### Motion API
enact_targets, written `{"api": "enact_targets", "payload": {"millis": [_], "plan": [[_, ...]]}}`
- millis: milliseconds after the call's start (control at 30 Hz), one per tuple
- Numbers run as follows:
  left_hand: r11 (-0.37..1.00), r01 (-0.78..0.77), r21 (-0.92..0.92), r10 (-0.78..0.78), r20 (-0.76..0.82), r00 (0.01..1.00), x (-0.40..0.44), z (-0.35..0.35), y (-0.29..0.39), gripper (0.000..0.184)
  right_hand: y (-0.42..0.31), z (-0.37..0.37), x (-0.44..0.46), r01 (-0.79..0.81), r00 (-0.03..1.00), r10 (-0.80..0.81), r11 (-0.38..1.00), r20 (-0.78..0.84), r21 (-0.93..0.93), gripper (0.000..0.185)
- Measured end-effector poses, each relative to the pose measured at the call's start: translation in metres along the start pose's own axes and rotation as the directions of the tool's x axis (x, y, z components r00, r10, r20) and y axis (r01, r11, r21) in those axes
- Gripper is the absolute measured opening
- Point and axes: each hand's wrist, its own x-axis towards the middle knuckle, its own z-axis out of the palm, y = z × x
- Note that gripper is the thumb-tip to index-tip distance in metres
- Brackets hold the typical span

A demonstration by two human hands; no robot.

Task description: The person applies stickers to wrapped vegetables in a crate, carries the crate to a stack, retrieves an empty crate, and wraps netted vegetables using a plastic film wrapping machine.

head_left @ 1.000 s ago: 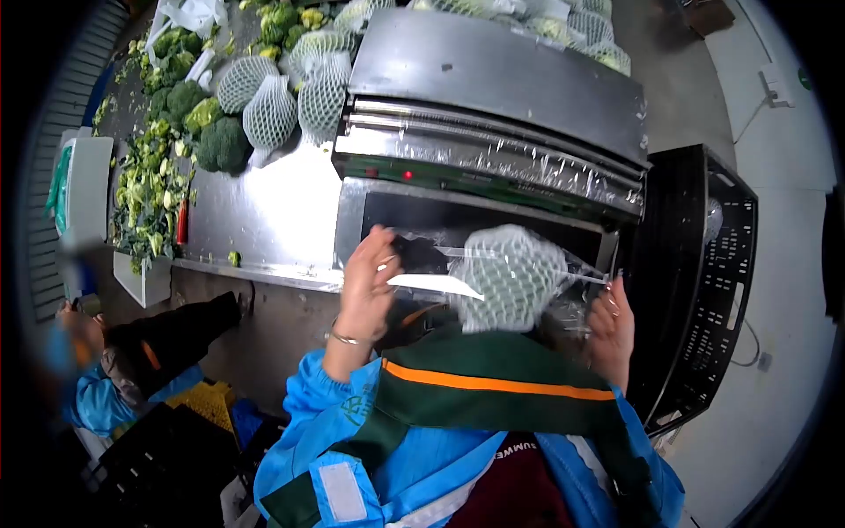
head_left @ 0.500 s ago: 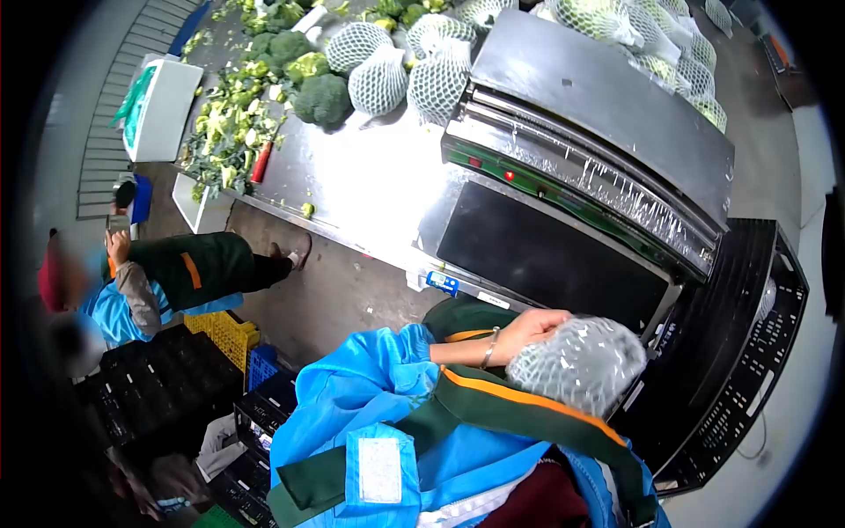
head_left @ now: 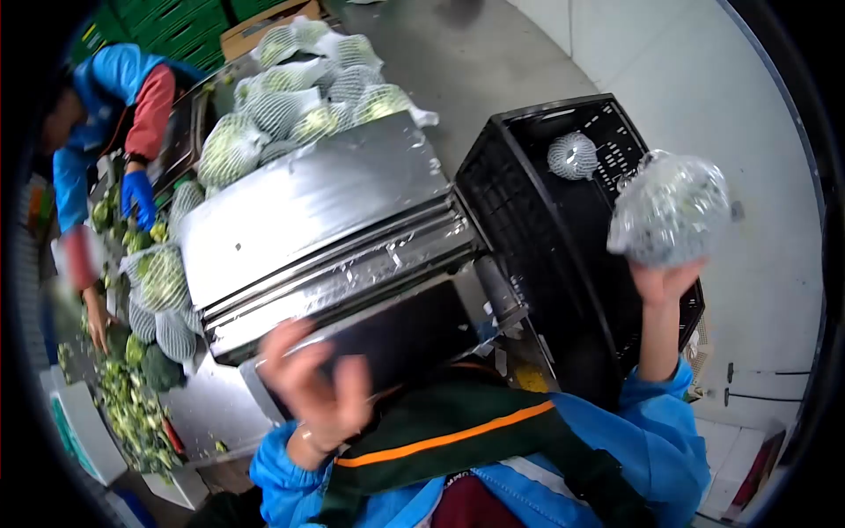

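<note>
A head of vegetable in white foam net and clear film (head_left: pixel 671 211) rests on my right hand (head_left: pixel 666 280), which grips it from below, above the right side of a black crate (head_left: pixel 550 220). My left hand (head_left: pixel 317 383) is raised with fingers apart and nothing in it, somewhat blurred, in front of the wrapping machine (head_left: pixel 317 202). The machine's dark plate (head_left: pixel 400 339) lies just beyond that hand. Inside the crate, near its far end, sits another netted piece (head_left: pixel 573 156).
Netted heads (head_left: pixel 308 92) are piled behind the machine. Loose broccoli (head_left: pixel 161 368), trimmings (head_left: pixel 128 405) and a red-handled tool (head_left: pixel 172 436) lie at the left. A co-worker (head_left: pixel 123 88) with a blue glove (head_left: pixel 138 195) leans over the table. Green crates (head_left: pixel 180 31) stand behind.
The view has turned toward the crate. The wrapped head has moved from over the machine, past my body, to the crate on my right hand. My left hand has let go of it and opened.
</note>
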Motion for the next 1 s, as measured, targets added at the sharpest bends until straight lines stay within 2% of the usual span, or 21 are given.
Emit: {"api": "enact_targets", "payload": {"millis": [67, 100, 133, 200, 233, 267, 300, 367, 467, 500, 533, 567, 600, 667, 700, 767, 800, 867, 933, 967, 1000], "plan": [[0.976, 0.164, 0.146, -0.123, -0.257, 0.959, -0.008, -0.017, -0.033, 0.041, -0.012, -0.046, 0.035, -0.098, 0.972, 0.07, 0.988, -0.223, -0.117, 0.068], [0.884, 0.447, 0.139, -0.359, -0.41, 0.838, -0.007, -0.028, -0.041, 0.041, -0.003, -0.067, 0.052, -0.216, 0.954, 0.163, 0.956, -0.253, -0.2, 0.067], [0.834, 0.55, 0.049, -0.457, -0.5, 0.736, -0.006, -0.042, -0.05, 0.037, 0.011, -0.088, 0.072, -0.338, 0.923, 0.26, 0.9, -0.285, -0.276, 0.066], [0.833, 0.552, 0.038, -0.41, -0.627, 0.663, -0.015, -0.072, -0.086, 0.037, 0.062, -0.122, 0.11, -0.517, 0.809, 0.351, 0.807, -0.47, -0.287, 0.067], [0.826, 0.558, 0.073, -0.4, -0.622, 0.673, -0.014, -0.087, -0.101, 0.037, 0.091, -0.144, 0.134, -0.54, 0.768, 0.315, 0.787, -0.557, -0.299, 0.066], [0.761, 0.64, 0.107, -0.449, -0.626, 0.638, -0.015, -0.098, -0.107, 0.037, 0.119, -0.181, 0.163, -0.505, 0.793, 0.25, 0.78, -0.556, -0.369, 0.067], [0.769, 0.638, 0.029, -0.5, -0.594, 0.63, -0.017, -0.113, -0.121, 0.038, 0.14, -0.207, 0.191, -0.51, 0.797, 0.235, 0.756, -0.557, -0.411, 0.068], [0.74, 0.669, 0.064, -0.531, -0.554, 0.641, -0.026, -0.145, -0.16, 0.046, 0.146, -0.242, 0.217, -0.577, 0.776, 0.293, 0.687, -0.558, -0.442, 0.07], [0.591, 0.738, 0.326, -0.589, -0.45, 0.671, -0.013, -0.182, -0.219, 0.077, 0.112, -0.272, 0.214, -0.683, 0.713, 0.412, 0.592, -0.568, -0.428, 0.074], [0.505, 0.766, 0.398, -0.586, -0.494, 0.643, 0.001, -0.186, -0.238, 0.091, 0.098, -0.271, 0.214, -0.706, 0.695, 0.41, 0.542, -0.591, -0.456, 0.075], [0.509, 0.741, 0.439, -0.542, -0.506, 0.671, 0.022, -0.185, -0.246, 0.104, 0.087, -0.267, 0.21, -0.714, 0.694, 0.371, 0.467, -0.617, -0.522, 0.076], [0.502, 0.718, 0.482, -0.536, -0.478, 0.695, 0.041, -0.188, -0.253, 0.111, 0.079, -0.215, 0.199, -0.687, 0.726, 0.153, 0.211, -0.67, -0.696, 0.078], [0.453, 0.715, 0.532, -0.523, -0.491, 0.697, 0.053, -0.187, -0.266, 0.116, 0.071, -0.203, 0.196, -0.572, 0.816, -0.081, 0.034, -0.573, -0.82, 0.07], [0.546, 0.719, 0.43, -0.596, -0.404, 0.694, 0.048, -0.196, -0.323, 0.109, 0.035, -0.234, 0.214, -0.184, 0.981, -0.076, -0.087, -0.178, -0.979, 0.053], [0.562, 0.769, 0.305, -0.688, -0.344, 0.639, 0.046, -0.203, -0.324, 0.104, 0.03, -0.215, 0.204, -0.097, 0.991, -0.101, -0.053, -0.091, -0.994, 0.046], [0.535, 0.843, 0.055, -0.826, -0.174, 0.536, 0.044, -0.218, -0.323, 0.094, 0.048, -0.106, 0.153, 0.032, 0.986, -0.161, -0.031, 0.036, -0.999, 0.03], [0.536, 0.837, -0.112, -0.834, -0.222, 0.505, 0.031, -0.225, -0.333, 0.071, 0.062, -0.073, 0.131, 0.087, 0.982, -0.159, -0.088, 0.101, -0.992, 0.028], [0.489, 0.659, -0.571, -0.857, -0.177, 0.483, -0.005, -0.241, -0.346, 0.06, 0.087, -0.026, 0.101, 0.2, 0.964, -0.135, -0.2, 0.229, -0.959, 0.023], [0.49, 0.373, -0.788, -0.822, -0.275, 0.498, -0.026, -0.255, -0.351, 0.054, 0.135, 0.011, 0.08, 0.27, 0.96, -0.081, 0.022, 0.267, -0.963, 0.018], [0.482, 0.378, -0.791, -0.841, -0.295, 0.454, -0.017, -0.263, -0.334, 0.057, 0.162, 0.05, 0.067, 0.327, 0.945, 0.019, -0.013, 0.327, -0.945, 0.018], [0.482, 0.457, -0.747, -0.823, -0.208, 0.528, -0.001, -0.277, -0.312, 0.06, 0.195, 0.089, 0.051, 0.313, 0.942, 0.086, 0.129, 0.325, -0.941, 0.018]]}}
